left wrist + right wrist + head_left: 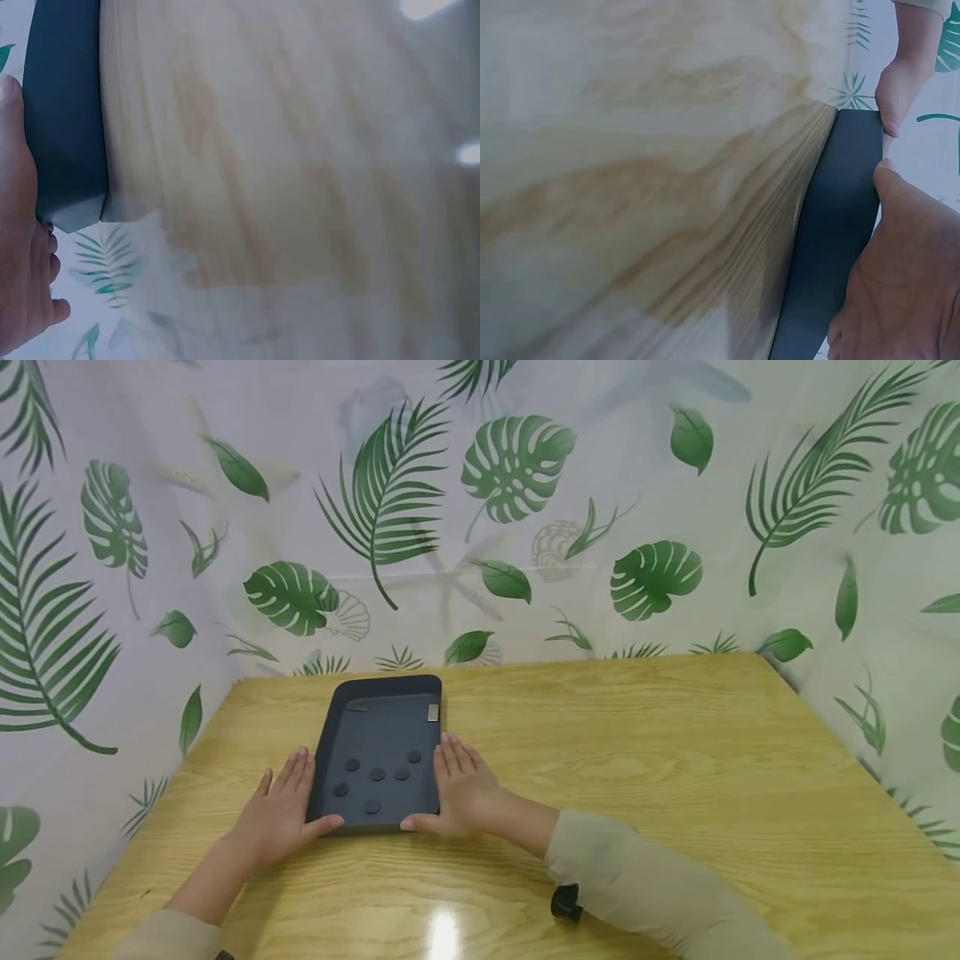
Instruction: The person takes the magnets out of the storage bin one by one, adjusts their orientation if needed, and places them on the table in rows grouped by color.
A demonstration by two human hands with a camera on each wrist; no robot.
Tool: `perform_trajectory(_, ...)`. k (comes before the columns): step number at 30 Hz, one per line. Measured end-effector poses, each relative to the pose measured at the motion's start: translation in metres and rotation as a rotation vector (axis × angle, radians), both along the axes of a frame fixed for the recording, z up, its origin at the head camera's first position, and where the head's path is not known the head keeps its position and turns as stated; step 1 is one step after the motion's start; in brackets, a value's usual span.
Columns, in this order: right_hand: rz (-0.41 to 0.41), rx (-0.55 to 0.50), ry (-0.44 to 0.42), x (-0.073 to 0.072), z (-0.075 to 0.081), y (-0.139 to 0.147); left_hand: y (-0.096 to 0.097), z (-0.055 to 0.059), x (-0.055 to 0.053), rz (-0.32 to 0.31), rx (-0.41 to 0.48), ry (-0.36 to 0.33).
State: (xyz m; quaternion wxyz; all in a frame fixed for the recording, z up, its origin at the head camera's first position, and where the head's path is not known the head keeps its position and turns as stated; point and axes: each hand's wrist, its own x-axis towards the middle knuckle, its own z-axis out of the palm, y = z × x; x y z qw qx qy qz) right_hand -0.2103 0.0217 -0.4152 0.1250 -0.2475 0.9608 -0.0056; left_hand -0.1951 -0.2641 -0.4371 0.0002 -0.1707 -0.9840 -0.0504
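Note:
A dark rectangular tray lies on the table, left of its middle. Several small dark discs are scattered over its near half. Toward the far end sit a small silvery rectangular piece on the right and a thin dark strip on the left. My left hand rests against the near left corner, fingers stretched along the side and thumb at the near rim. Mirroring it, my right hand lies along the right side. The right wrist view shows the tray's outer wall with both thumbs at the rim.
The wooden table spreads out around the tray, its bare surface widest to the right. A white leaf-printed sheet hangs behind the table and at both sides. A black object sits at the right sleeve.

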Motion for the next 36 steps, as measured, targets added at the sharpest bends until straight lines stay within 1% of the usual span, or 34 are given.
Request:
perform_trajectory(5, 0.003, -0.023, 0.008, 0.001, 0.0, 0.012, 0.01, 0.0, -0.002, -0.018, -0.036, 0.03)
perform_trajectory(8, 0.004, -0.026, 0.018, 0.002, 0.0, 0.019, 0.016, -0.001, -0.003, -0.02, -0.048, 0.024)
perform_trajectory(14, 0.004, -0.041, 0.034, 0.003, 0.001, 0.029, 0.027, 0.002, -0.003, -0.025, -0.038, 0.039)
perform_trajectory(26, 0.002, -0.102, 0.023, 0.003, -0.006, 0.046, 0.044, 0.001, -0.003, -0.014, -0.027, 0.013)
perform_trajectory(31, 0.002, -0.112, 0.014, 0.004, -0.006, 0.054, 0.051, 0.001, -0.003, -0.008, -0.016, -0.012)
perform_trajectory(36, -0.014, -0.11, -0.01, 0.007, -0.004, 0.061, 0.057, -0.002, -0.002, -0.014, -0.014, -0.006)
